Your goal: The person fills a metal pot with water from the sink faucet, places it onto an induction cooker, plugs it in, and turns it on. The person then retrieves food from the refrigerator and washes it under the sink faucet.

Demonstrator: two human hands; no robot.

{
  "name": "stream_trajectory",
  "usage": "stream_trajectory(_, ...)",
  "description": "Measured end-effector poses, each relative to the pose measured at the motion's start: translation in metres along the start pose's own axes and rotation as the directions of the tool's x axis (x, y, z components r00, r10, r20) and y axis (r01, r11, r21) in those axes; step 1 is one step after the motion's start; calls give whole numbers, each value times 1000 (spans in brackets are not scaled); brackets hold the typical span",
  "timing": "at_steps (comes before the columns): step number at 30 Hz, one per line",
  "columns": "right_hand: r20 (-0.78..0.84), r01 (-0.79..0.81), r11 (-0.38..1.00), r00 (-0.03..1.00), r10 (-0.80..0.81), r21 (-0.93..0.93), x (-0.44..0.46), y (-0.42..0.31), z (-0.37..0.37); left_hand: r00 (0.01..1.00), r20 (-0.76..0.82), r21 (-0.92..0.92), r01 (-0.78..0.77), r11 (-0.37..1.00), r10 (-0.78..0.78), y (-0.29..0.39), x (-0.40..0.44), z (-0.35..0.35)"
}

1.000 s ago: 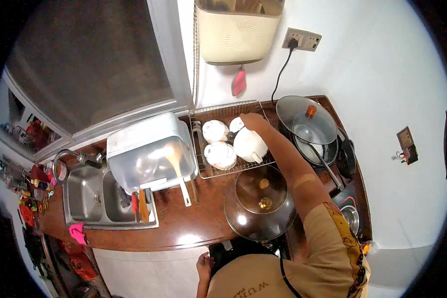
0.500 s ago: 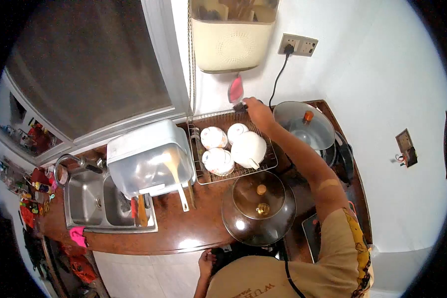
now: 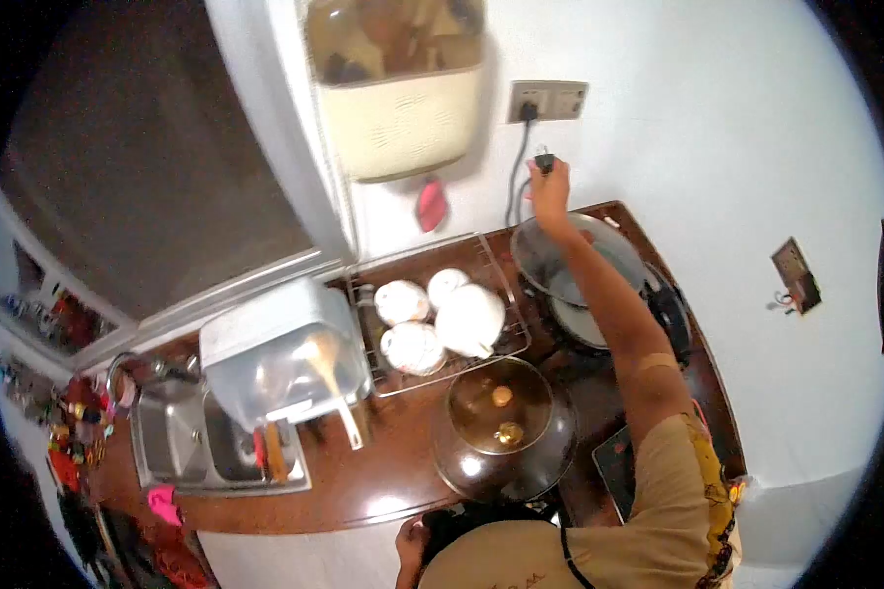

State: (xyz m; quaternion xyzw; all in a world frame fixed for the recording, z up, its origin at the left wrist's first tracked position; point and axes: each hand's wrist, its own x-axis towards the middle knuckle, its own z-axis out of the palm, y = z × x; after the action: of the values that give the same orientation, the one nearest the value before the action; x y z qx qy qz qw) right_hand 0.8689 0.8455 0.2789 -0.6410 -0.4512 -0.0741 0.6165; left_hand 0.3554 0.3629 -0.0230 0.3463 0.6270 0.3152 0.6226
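My right hand (image 3: 550,191) is raised near the wall with its fingers closed round a black plug (image 3: 544,162), whose metal prongs point up. Just above it is the wall socket (image 3: 566,102), apart from the held plug; another black plug (image 3: 528,111) sits in its left half. My right forearm passes over the glass-lidded pot (image 3: 535,257). Down by my body, at the counter's front edge, my left hand (image 3: 412,540) has its fingers curled; whether it holds anything is too small to tell.
A wire rack (image 3: 442,378) carries white bowls (image 3: 413,347). Left of it are a lidded plastic box (image 3: 275,344) and a double sink (image 3: 172,432). A large lidded wok (image 3: 462,466) stands in front, with an induction plate (image 3: 614,471) partly under my right arm.
My right hand has moved from the dish rack up and right to just below the wall socket, bringing the black plug with it. The camera view has shifted too.
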Motion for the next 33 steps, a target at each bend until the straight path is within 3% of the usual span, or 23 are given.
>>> stream_trajectory(1, 87, -226, 938, 974, 210, 261, 8, -5, -5, 1000, 9, -63, 18, 998, -18, 8, 5, 6)
stream_trajectory(3, 4, -206, 884, 974, 225, 420, 21, -13, -15, 1000, 9, -43, -20, 999, 21, 16, 2, 16)
stream_trajectory(5, -1, -265, 891, 958, 286, 369, 39, -5, -19, 998, -8, 38, 68, 997, -67, 10, 5, 14)
stream_trajectory(7, -34, -224, 899, 966, 255, 376, 53, 3, -19, 999, 20, 51, 47, 998, -48, 14, 6, 22)
stream_trajectory(9, -60, -187, 905, 972, 227, 382, 65, 12, -20, 993, 40, 38, -114, 993, 112, 15, 2, 31)
stream_trajectory(11, -84, -103, 965, 988, 126, 241, 75, 19, -22, 1000, 11, 28, -27, 999, 27, 18, 4, 36)
stream_trajectory(14, -1, -126, 985, 992, 127, 119, 93, 23, -27, 990, 6, 72, -142, 987, 142, 35, -4, 43)
stream_trajectory(17, 85, -137, 991, 987, 136, 8, 104, 21, -30, 985, 92, 144, -158, 977, 146, 86, -17, 52)
stream_trajectory(18, 119, -117, 992, 985, 123, -57, 106, 20, -31, 985, 91, 144, -157, 977, 144, 74, -14, 50)
stream_trajectory(20, 138, -143, 985, 978, 156, -96, 111, 23, -29, 964, 136, 23, -234, 972, 229, 41, -7, 44)
stream_trajectory(24, 187, -123, 970, 969, 164, -211, 117, 24, -26, 954, 132, -89, -260, 961, 270, 61, -11, 53)
stream_trajectory(26, 218, -126, 967, 960, 175, -223, 121, 21, -29, 954, 153, -121, -241, 963, 258, 43, -7, 48)
stream_trajectory(30, 278, -134, 949, 936, 215, -285, 127, 13, -33, 967, 190, -76, -159, 984, 171, 113, -21, 71)
stream_trajectory(33, 363, -81, 909, 899, 244, -409, 142, 0, -36, 973, 188, -119, -116, 986, 137, 120, -21, 74)
